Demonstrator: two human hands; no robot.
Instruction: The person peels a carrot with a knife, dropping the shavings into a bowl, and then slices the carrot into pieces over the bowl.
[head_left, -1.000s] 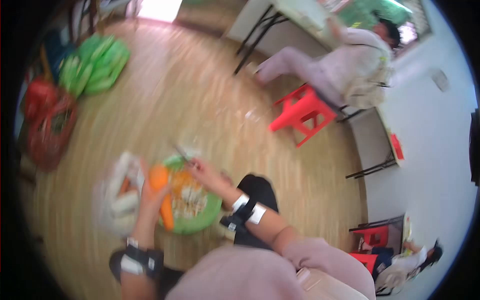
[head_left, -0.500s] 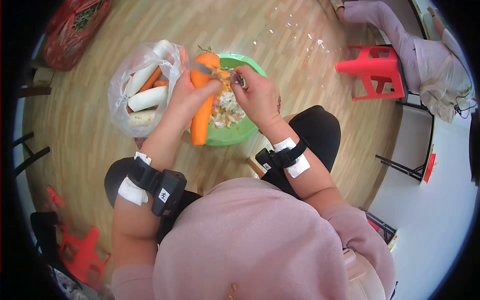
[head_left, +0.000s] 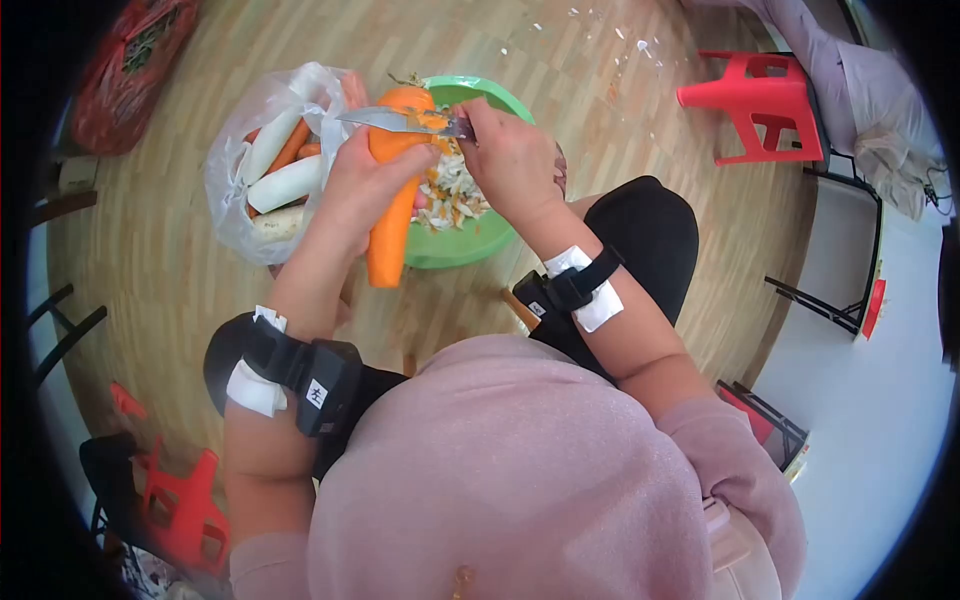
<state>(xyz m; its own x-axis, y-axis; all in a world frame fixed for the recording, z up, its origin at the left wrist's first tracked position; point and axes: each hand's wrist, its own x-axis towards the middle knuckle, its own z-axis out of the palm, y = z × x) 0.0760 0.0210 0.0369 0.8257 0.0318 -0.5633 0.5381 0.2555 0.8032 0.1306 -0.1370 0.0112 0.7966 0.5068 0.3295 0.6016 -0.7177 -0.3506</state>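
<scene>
My left hand (head_left: 362,192) is closed around a large orange carrot (head_left: 389,240), its leafy stub end pointing away from me and its thick body slanting toward me. In my right hand (head_left: 512,165) is a knife (head_left: 385,119), its blade lying across the carrot's upper part and pointing left. Orange bits cling to the blade near the handle, which my fingers mostly hide. Below both hands stands a green basin (head_left: 480,247) holding pale and orange peelings (head_left: 455,185). Left of the carrot sits a clear plastic bag (head_left: 226,190) with white radishes (head_left: 290,190) and carrots.
A red plastic bag (head_left: 120,90) with greens lies at far left. Red stools stand at right (head_left: 755,100) and lower left (head_left: 190,510). Another person (head_left: 840,80) sits at upper right. White scraps (head_left: 640,45) litter the wooden floor (head_left: 600,120).
The knife, blurred before, now shows clearly across the carrot, its tip further left. The whole view has shifted slightly, with basin, bag and stool appearing higher. Both grips are unchanged.
</scene>
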